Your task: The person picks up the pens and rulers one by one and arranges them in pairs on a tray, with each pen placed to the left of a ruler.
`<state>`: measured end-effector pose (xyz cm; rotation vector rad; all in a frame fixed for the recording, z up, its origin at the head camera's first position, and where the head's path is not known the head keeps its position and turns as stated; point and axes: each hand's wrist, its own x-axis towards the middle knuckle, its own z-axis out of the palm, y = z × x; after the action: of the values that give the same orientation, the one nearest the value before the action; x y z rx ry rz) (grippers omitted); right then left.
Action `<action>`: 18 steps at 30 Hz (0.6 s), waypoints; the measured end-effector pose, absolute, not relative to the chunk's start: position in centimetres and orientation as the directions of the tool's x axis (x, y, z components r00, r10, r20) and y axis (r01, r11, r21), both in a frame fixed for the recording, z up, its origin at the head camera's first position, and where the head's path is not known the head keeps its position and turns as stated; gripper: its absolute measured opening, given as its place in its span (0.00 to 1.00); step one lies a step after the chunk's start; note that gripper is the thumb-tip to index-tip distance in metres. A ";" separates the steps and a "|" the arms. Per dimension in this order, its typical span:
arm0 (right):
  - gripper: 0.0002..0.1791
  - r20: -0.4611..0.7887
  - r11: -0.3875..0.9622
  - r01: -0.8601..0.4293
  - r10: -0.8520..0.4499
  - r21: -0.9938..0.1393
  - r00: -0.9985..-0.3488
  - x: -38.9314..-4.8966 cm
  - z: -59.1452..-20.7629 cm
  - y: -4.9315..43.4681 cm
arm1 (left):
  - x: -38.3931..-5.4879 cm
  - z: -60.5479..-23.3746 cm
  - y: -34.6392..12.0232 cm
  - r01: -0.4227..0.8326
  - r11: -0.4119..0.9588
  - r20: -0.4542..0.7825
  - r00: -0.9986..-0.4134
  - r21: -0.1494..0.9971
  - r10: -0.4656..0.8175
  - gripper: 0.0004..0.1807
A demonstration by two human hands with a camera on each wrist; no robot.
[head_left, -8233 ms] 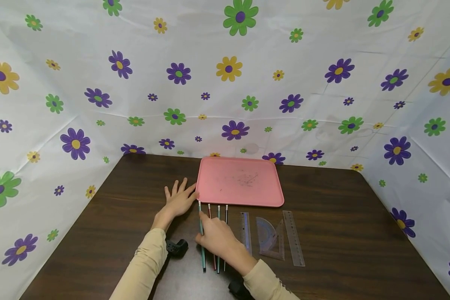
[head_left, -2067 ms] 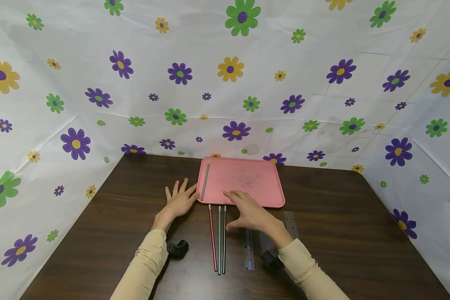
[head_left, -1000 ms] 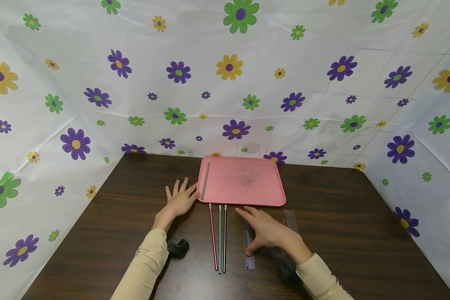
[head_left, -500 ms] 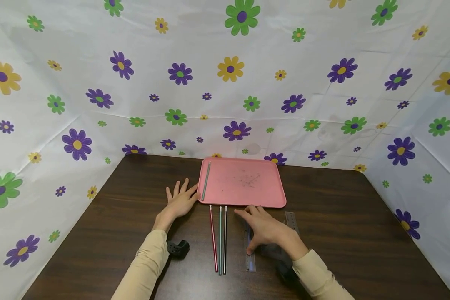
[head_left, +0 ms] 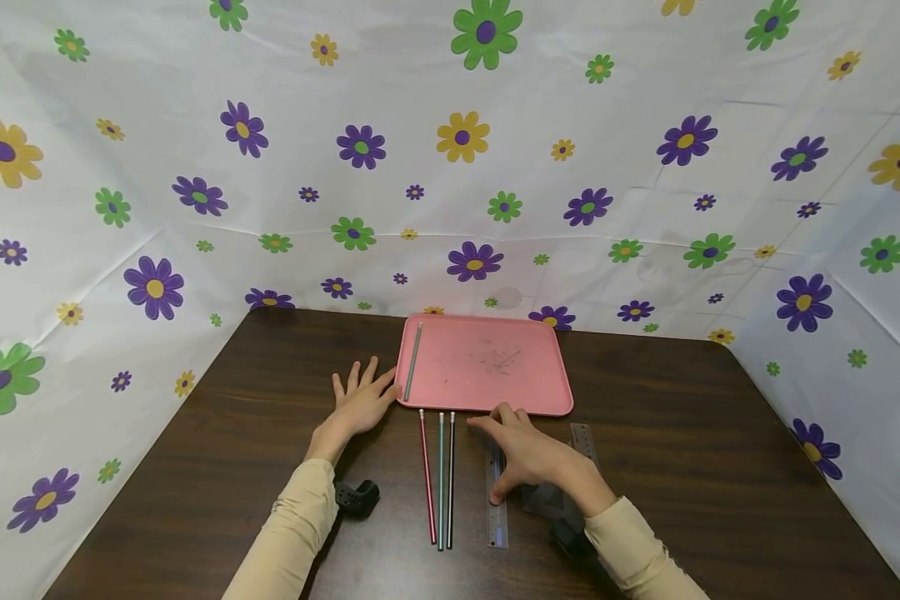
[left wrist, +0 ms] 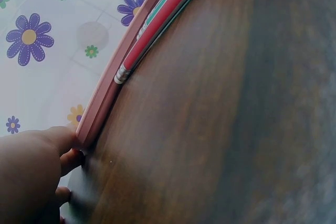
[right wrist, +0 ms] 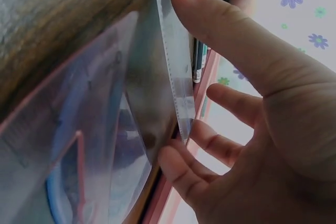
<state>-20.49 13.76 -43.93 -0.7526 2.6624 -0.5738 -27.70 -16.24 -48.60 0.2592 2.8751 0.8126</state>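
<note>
My left hand lies with fingers spread on the table, its thumb touching the near-left corner of the pink tray. My right hand holds a clear ruler in front of the tray. In the right wrist view its thumb presses the ruler, and fingertips are around the far end. Left of it lie a red pencil, a green pencil and a dark pencil. Another green pencil rests along the tray's left side.
Partly under my right hand are a clear set square and a protractor with a blue arc. Another clear ruler lies farther right. A flowered sheet hangs behind the dark wooden table.
The first green pencil went from the table onto the tray's left side. My right hand then moved right to the ruler, which has just shifted slightly left and nearer. My left hand stayed put.
</note>
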 end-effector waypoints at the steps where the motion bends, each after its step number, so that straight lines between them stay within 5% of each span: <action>1: 0.59 -0.188 0.776 -0.424 -0.555 -0.467 -0.810 -20.5 -43.9 13.8 | -27.7 -48.6 -16.3 0.126 0.840 -0.090 -0.975 0.528 0.203 0.32; 18: 0.56 -0.173 0.694 -0.385 -0.590 -0.609 -0.789 -20.6 -43.9 14.1 | -27.7 -48.8 -16.3 0.140 0.836 -0.074 -0.975 0.530 0.210 0.32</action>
<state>-20.59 14.11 -43.89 -0.7628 2.5492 -0.7998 -27.71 -16.29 -48.81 0.2762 2.8856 0.8183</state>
